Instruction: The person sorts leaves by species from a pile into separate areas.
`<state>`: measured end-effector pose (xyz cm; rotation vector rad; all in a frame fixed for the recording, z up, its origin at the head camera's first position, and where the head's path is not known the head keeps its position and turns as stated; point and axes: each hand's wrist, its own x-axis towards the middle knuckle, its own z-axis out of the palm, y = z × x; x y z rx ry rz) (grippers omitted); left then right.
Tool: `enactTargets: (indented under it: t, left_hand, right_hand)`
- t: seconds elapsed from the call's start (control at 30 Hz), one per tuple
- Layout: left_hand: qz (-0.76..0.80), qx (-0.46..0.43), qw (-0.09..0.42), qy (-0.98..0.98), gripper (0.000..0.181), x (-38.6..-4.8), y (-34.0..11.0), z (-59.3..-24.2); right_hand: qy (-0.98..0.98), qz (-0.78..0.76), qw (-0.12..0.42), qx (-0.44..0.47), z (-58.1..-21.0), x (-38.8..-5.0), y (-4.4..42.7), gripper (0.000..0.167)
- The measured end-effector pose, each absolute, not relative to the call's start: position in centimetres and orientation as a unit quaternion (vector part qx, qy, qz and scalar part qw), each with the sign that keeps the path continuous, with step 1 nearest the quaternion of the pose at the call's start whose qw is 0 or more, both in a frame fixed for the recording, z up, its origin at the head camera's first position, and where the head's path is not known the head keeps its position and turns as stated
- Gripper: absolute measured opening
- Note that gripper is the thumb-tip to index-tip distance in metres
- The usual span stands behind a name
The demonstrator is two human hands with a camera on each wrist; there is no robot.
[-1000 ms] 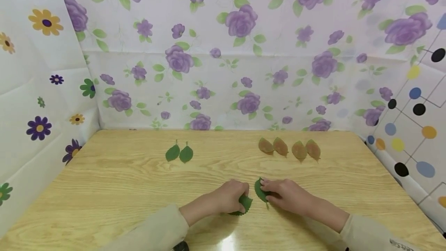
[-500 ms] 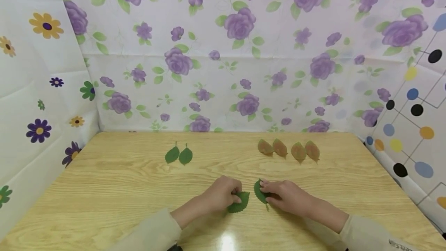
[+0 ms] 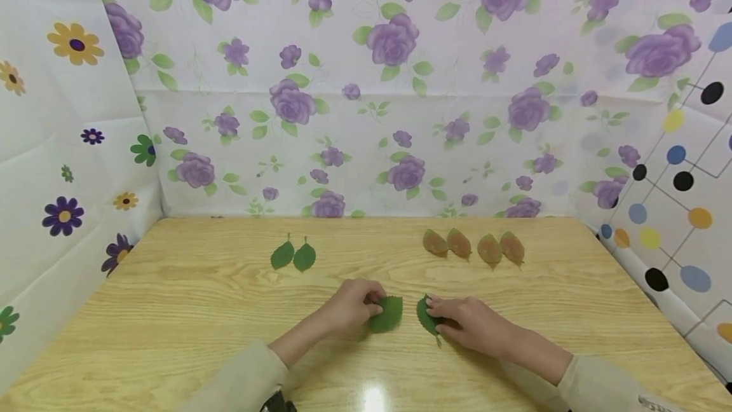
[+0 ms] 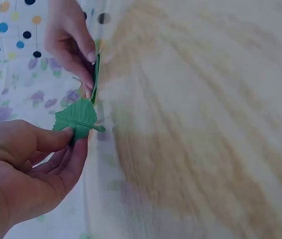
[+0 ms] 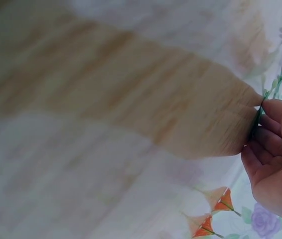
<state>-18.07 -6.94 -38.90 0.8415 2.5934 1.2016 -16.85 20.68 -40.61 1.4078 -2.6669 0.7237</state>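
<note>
My left hand [image 3: 350, 305] pinches a green artificial leaf [image 3: 390, 315] by its edge, thumb on top. In the left wrist view this leaf [image 4: 76, 117] shows its ribbed face and a short stem. Just to the right, my right hand [image 3: 473, 324] holds a second green leaf [image 3: 424, 314] between thumb and fingers. The right wrist view shows that leaf [image 5: 255, 123] nearly edge-on, partly hidden by the hand. A small gap separates the two leaves.
Two green leaves [image 3: 304, 257] lie side by side at the back left of the wooden table [image 3: 200, 310]. Two pairs of reddish-brown leaves [image 3: 490, 250] lie at the back right. Floral sheets [image 3: 354, 132] stand behind and at the sides.
My left hand has moved left and slightly away from me with its leaf, widening the gap, and the leaf's face shows more. My right hand has stayed in place.
</note>
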Motion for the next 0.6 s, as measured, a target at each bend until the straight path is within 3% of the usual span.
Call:
enactTargets:
  t: [0.4, 0.6]
  left_hand:
    - [0.511, 0.163, 0.117, 0.836, 0.018, -20.3, -8.7, -39.0]
    - [0.525, 0.101, 0.098, 0.840, 0.019, -22.1, -9.9, -38.9]
  right_hand:
    - [-0.867, 0.221, 0.016, 0.447, -40.7, -16.9, 20.7, 0.029]
    - [-0.866, 0.217, 0.020, 0.450, -40.8, -16.9, 20.7, 0.030]
